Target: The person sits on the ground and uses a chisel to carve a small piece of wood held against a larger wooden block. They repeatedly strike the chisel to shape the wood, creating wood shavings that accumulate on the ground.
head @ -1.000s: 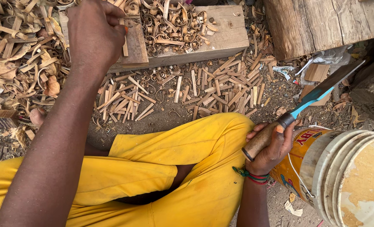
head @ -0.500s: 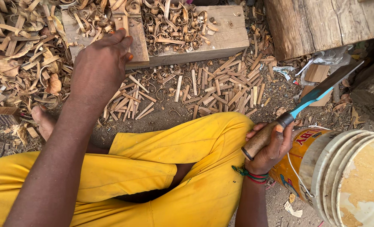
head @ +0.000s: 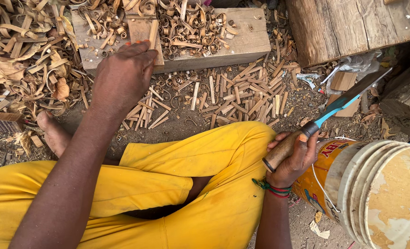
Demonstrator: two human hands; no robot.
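Head view, person seated cross-legged in yellow trousers (head: 177, 184) before a wooden block (head: 241, 44). Left hand (head: 122, 78) reaches to the block's near edge, fingers together, tips touching a small wood piece (head: 142, 30). Right hand (head: 294, 159), right of the block and nearer the person, grips the chisel's (head: 324, 115) wooden handle, blade pointing up-right. Split wood sticks (head: 241, 97) lie just below the block; a plastic bucket (head: 375, 193) stands beside the right hand.

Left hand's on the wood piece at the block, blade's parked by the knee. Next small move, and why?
Probably bring the blade over to the small wood piece. The left hand rests its fingertips on that piece atop the wooden block, while the right hand grips the handle off to the side, edge pointing away.
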